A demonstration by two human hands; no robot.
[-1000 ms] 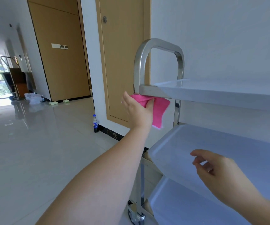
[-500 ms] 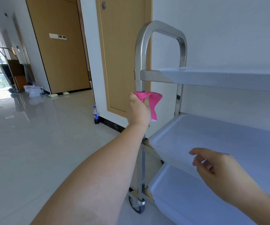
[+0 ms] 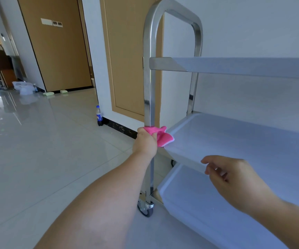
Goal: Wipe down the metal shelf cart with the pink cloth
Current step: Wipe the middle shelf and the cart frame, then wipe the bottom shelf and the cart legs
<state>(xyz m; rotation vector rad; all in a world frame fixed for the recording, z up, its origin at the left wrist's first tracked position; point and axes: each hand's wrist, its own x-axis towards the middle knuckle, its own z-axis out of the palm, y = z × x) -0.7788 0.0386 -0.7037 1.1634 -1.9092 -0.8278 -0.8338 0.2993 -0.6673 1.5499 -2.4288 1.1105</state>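
The metal shelf cart (image 3: 149, 90) stands on the right with three shelves and a looped handle frame at its left end. My left hand (image 3: 146, 143) grips the pink cloth (image 3: 160, 134) wrapped around the near upright post, level with the middle shelf's corner. My right hand (image 3: 234, 178) hovers in front of the middle shelf's near edge, fingers loosely apart and holding nothing.
A cola bottle (image 3: 99, 115) stands on the tiled floor by the wall's baseboard. Wooden doors (image 3: 127, 60) line the wall behind the cart. A caster wheel (image 3: 146, 209) sits under the near post. White bags (image 3: 24, 87) lie far down the hallway.
My left hand has slid the pink cloth down the near post, from the top shelf's corner to the middle shelf's level. My right hand has stayed roughly in place.
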